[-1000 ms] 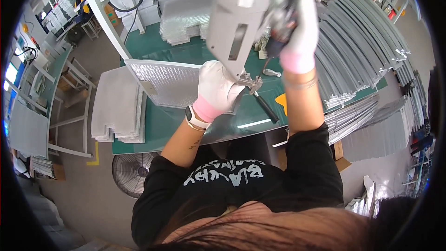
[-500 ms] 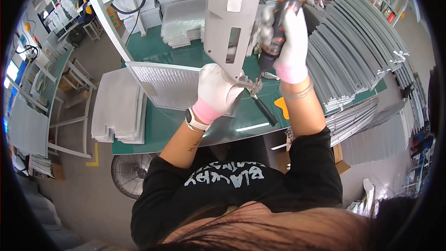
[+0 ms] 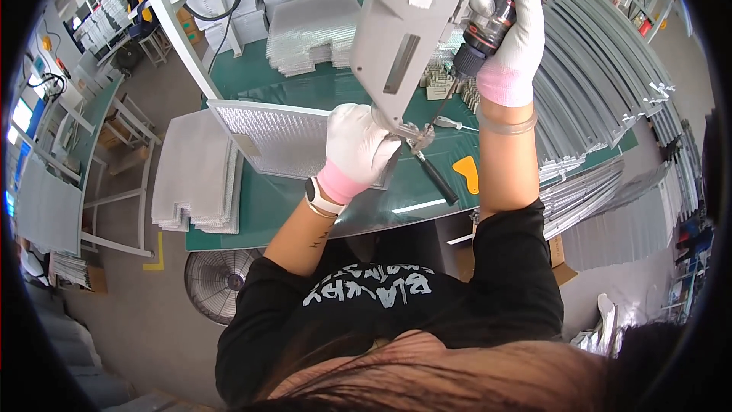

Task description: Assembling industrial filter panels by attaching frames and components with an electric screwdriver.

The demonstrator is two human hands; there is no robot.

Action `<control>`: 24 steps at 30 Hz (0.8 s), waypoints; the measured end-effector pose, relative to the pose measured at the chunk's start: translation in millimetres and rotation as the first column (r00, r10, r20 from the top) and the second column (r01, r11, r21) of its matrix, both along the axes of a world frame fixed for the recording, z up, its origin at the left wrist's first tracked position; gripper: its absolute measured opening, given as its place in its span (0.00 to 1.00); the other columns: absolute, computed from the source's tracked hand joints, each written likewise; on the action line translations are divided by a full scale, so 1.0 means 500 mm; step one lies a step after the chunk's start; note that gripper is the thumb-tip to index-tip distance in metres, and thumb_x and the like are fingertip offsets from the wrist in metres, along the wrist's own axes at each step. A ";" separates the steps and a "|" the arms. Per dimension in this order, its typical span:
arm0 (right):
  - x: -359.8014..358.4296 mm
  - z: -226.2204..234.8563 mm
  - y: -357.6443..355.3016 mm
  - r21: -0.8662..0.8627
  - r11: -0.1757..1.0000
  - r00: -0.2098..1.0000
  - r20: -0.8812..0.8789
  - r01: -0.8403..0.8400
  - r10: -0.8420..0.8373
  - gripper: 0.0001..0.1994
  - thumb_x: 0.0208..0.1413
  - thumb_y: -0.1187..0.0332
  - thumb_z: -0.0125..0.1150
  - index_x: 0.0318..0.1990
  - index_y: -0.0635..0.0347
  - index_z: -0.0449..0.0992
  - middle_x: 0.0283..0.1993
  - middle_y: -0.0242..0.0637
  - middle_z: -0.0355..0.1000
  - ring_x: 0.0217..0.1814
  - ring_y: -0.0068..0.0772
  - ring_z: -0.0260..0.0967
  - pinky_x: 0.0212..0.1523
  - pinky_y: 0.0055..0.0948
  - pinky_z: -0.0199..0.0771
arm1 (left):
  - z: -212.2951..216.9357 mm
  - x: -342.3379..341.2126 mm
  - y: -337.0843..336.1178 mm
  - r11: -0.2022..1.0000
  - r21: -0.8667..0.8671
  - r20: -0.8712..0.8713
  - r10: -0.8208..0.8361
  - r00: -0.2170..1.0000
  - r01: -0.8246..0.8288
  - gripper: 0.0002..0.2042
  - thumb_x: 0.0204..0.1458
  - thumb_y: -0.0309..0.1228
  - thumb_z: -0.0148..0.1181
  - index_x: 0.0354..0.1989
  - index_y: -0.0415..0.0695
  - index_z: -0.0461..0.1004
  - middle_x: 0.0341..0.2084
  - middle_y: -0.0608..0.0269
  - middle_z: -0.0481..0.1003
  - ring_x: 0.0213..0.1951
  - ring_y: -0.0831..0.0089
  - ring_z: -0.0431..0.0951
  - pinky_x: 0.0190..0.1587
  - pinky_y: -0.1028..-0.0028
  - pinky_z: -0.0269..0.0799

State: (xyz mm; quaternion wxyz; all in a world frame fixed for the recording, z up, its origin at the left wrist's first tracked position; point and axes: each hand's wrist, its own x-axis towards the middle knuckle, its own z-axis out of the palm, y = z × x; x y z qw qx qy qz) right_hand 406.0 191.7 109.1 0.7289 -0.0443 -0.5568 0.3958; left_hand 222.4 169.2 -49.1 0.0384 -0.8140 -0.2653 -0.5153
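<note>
Over a green tabletop (image 3: 305, 206) in a metalworking shop, a person in white gloves with pink cuffs works on a grey sheet-metal panel (image 3: 408, 30) held upright above the bench. The left hand (image 3: 358, 149) grips the panel's lower corner, fingers curled tight around the edge beside a small metal fitting (image 3: 415, 137). The right hand (image 3: 515, 27), raised high, has its fingers wrapped closed around a power screwdriver (image 3: 496, 8) with an orange and black body, its long bit (image 3: 442, 111) angled down toward the fitting at the panel's lower corner. On the tabletop just beneath the hands lie a black-handled hand tool (image 3: 436, 177) and an orange scraper (image 3: 467, 172); a ribbed mesh filter panel (image 3: 274, 137) lies on the tabletop to the left of the gloved left hand. Stacks of similar mesh panels (image 3: 313, 30) sit at the far side of the bench, bundles of long metal strips (image 3: 602, 84) fan out to the right, and a floor fan (image 3: 213, 286) stands below the tabletop's near edge.
</note>
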 end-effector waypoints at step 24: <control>-0.030 0.044 -0.044 -0.314 0.949 0.958 -0.262 0.029 -0.116 0.17 0.65 0.61 0.55 0.57 0.56 0.70 0.42 0.33 0.73 0.27 0.15 0.68 0.25 0.13 0.67 | 0.010 -0.009 -0.008 0.999 -0.048 -0.064 -0.017 0.998 0.014 0.18 0.53 0.45 0.54 0.42 0.44 0.75 0.32 0.58 0.75 0.37 0.55 0.73 0.44 0.59 0.63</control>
